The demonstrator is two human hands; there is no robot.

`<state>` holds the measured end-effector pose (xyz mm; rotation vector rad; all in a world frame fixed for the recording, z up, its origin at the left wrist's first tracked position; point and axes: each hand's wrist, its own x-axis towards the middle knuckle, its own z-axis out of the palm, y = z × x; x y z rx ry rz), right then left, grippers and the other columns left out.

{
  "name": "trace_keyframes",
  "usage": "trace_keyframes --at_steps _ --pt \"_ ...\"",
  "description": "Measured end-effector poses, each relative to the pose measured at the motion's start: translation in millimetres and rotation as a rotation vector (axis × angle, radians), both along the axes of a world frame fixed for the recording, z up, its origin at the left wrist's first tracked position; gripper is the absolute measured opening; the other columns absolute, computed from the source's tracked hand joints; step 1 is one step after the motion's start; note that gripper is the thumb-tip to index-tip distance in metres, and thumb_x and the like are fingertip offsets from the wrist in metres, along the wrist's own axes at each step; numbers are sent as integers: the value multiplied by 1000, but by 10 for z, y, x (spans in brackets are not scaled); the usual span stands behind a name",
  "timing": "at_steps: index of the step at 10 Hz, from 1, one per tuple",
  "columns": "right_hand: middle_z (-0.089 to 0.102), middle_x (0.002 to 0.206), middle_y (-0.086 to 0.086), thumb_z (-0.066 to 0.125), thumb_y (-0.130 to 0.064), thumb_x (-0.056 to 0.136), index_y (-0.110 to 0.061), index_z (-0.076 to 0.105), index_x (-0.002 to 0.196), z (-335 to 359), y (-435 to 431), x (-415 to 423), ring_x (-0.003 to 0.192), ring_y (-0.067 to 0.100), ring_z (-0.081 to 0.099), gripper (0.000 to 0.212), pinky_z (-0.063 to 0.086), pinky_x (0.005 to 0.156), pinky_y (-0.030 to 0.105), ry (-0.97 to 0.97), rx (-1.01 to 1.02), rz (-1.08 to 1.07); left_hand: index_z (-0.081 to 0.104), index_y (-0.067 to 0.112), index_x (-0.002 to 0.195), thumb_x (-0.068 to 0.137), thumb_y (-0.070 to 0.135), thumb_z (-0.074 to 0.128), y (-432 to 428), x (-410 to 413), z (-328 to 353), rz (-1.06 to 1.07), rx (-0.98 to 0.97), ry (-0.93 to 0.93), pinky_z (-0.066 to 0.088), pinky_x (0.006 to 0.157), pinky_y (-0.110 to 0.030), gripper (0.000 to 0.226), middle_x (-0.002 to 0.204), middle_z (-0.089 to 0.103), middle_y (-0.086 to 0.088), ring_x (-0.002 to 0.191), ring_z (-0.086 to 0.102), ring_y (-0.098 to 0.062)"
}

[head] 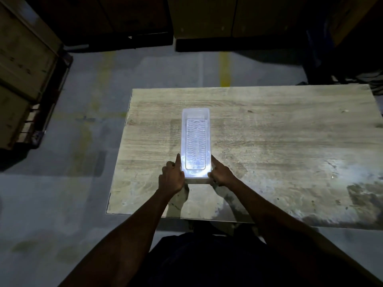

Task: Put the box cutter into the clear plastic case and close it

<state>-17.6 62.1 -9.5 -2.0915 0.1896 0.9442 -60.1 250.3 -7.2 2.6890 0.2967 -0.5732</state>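
A grey concrete floor [62,183], marked with faded yellow lines, is seen filling the left of the view, with wooden crates [22,65] stacked at the far left and dark cabinets [207,19] set along the far side. A pale wood-grain tabletop [279,146] is spread across the centre and right, its near right part washed out by bright glare. Two bare forearms are stretched forward from the bottom edge of the view over dark clothing.

The clear plastic case [196,141] is laid lengthwise on the tabletop, its long axis running away from the person, and its near end is strongly lit from above. A ribbed, wavy pattern is visible through its top. Whether a lid is seated on it cannot be told, and the box cutter cannot be made out; glare hides much of the near end.

The left hand [172,177] is placed against the near left corner of the case, with the index finger extended along the left wall and the remaining fingers [169,165] curled. The right hand [222,175] is placed against the near right corner, index finger stretched along the right wall, the other fingers folded under. The case is thus bracketed between both hands at its near end.
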Motion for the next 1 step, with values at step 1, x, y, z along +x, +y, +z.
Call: trace_keyframes --at_steps 1 --pt "49 138 17 57 -29 87 -33 9 152 34 -161 54 118 37 52 81 47 89 40 -154 -149 52 11 17 151 92 41 43 -127 120 149 -107 208 -142 35 103 -61 71 156 26 -19 140 28 -44"
